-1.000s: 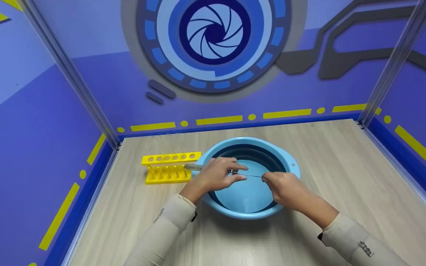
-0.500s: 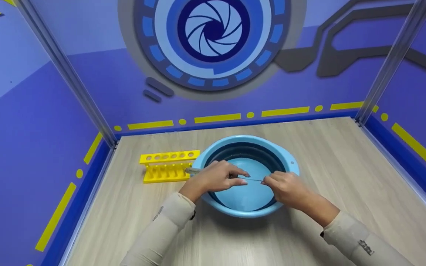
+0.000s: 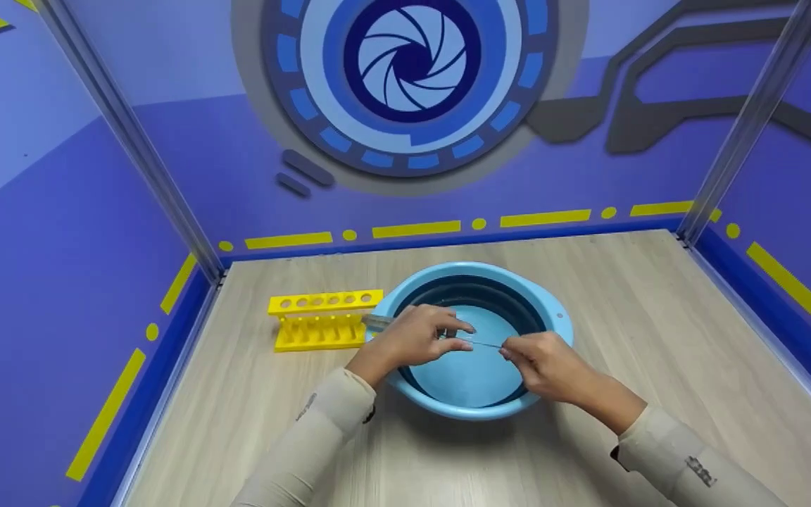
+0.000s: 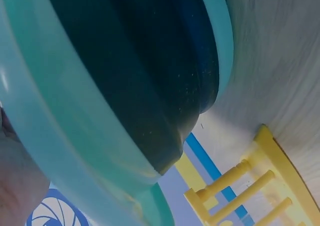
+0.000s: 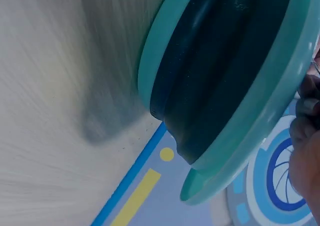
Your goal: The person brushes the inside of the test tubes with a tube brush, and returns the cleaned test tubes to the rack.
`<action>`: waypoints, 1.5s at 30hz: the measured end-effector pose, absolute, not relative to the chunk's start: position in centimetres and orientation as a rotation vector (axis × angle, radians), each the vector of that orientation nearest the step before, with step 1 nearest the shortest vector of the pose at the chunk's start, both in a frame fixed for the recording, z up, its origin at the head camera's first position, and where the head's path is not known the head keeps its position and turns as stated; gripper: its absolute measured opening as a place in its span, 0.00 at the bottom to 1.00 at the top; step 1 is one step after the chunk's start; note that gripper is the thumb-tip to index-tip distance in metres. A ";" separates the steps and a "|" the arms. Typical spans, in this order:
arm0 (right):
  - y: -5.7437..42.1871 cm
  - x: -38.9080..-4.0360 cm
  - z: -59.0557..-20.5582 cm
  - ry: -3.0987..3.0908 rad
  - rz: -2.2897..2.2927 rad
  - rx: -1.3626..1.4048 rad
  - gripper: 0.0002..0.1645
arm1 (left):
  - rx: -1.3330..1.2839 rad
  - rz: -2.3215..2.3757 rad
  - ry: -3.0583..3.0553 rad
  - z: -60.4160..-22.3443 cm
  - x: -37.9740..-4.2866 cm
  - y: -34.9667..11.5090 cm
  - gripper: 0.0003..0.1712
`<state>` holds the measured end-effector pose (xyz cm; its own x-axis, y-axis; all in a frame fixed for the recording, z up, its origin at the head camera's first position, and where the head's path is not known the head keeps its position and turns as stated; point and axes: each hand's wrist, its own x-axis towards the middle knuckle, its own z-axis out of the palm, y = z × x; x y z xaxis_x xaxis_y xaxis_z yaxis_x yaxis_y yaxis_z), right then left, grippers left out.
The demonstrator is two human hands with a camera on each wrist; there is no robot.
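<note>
Over the light blue basin [image 3: 476, 412], my left hand [image 3: 412, 334] grips a clear glass test tube [image 3: 377, 321]. The tube's rounded end sticks out on the left, over the basin's rim. A thin wire stem, which looks like that of a test tube brush [image 3: 486, 344], runs from the left fingers to my right hand [image 3: 546, 366]. The right thumb and fingers pinch its end. Bristles are hidden in the tube or behind the hand. The wrist views mostly show the basin's dark outer wall [image 4: 145, 76], with part of the right hand [image 5: 307, 136] at one edge.
A yellow test tube rack [image 3: 324, 299] stands left of the basin, close to its rim, with its row of holes unfilled. Purple-blue panels [image 3: 412, 190] enclose the wooden tabletop [image 3: 631, 303] at the back and sides.
The test tube's end has shifted slightly right, and the right fingertips sit a little lower. Both hands keep their hold above the basin. Basin and rack stay put.
</note>
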<state>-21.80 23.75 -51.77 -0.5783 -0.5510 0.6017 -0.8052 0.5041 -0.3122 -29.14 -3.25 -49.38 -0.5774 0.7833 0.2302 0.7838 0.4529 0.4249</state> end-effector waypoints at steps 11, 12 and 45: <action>24.2 -21.1 -51.2 -2.560 1.867 0.603 0.27 | -1.349 -0.416 -2.323 -50.0 -28.7 -2.6 0.18; 24.2 -21.1 -51.1 -2.548 1.907 0.581 0.27 | -1.336 -0.385 -2.306 -50.0 -28.8 -2.6 0.18; 24.8 -20.6 -52.6 -2.121 0.858 1.000 0.17 | -1.425 -0.814 -2.719 -48.5 -29.4 -5.5 0.25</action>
